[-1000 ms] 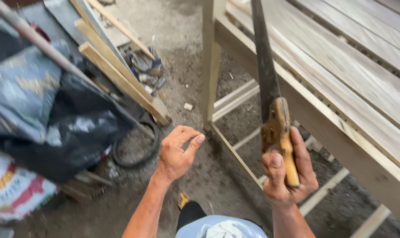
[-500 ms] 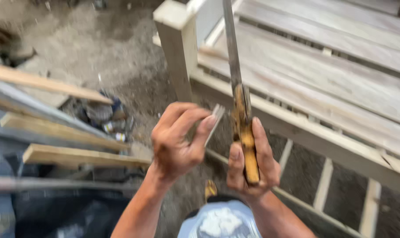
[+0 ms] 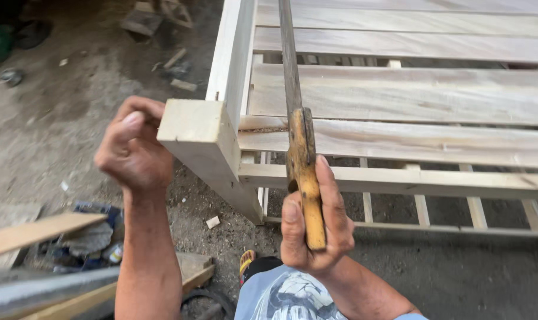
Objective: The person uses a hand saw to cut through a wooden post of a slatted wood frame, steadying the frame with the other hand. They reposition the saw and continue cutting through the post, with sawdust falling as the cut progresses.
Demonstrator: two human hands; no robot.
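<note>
Right hand (image 3: pixel 316 222): fist wrapped around yellow wooden handle of saw (image 3: pixel 301 160), thumb along near side, fingers curled over far side; grip clamped on handle.
Saw: held edge-up, dark blade running away from the body toward top edge of view, passing over the frame's slats; blade tip out of view. Contact with the wood: cannot tell.
Left hand (image 3: pixel 132 148): fingers curled in, knuckles up, touching or just beside left face of post end (image 3: pixel 192 127); whether closed on anything, cannot tell.
Frame (image 3: pixel 399 101): pale unfinished wood, long slats running left to right, thinner cross rails below; square-cut post end at near left corner.
Floor (image 3: pixel 55 112): dirt, wood chips and offcuts scattered.
Lower left: planks (image 3: pixel 38 234) and grey bar (image 3: pixel 44 290), blurred, near left forearm.
Near bottom edge: blue-grey cloth (image 3: pixel 280 296) on the person's body.
</note>
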